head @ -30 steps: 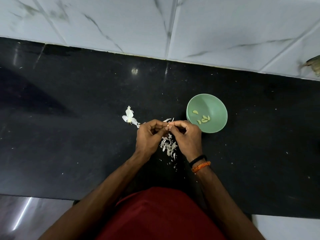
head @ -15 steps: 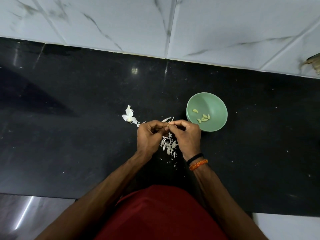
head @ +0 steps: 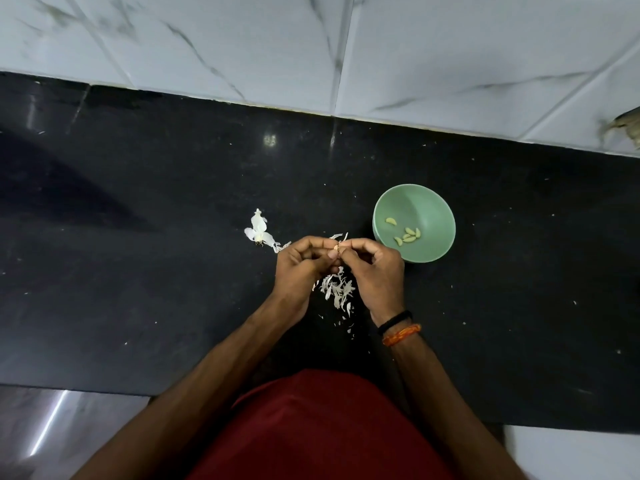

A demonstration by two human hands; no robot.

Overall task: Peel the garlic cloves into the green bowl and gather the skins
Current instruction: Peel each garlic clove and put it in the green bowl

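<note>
A small garlic clove [head: 336, 248] is pinched between the fingertips of my left hand [head: 302, 268] and my right hand [head: 375, 271], a little above the black counter [head: 138, 271]. Only a pale tip of the clove shows between the fingers. The green bowl [head: 433, 209] stands just right of my right hand and holds several peeled cloves [head: 408, 235]. A pile of white skins [head: 337, 291] lies on the counter under and between my hands. The remains of the garlic head [head: 258, 232], white and papery, lie to the left of my left hand.
A white marble-tiled wall [head: 346, 46] rises behind the counter. The counter's front edge [head: 104, 388] runs close to my body, with my red shirt [head: 322, 427] against it. Small skin flecks [head: 349, 329] are scattered toward the front edge.
Both hands stay together on the clove, with only small finger movements. The view has shifted slightly.
</note>
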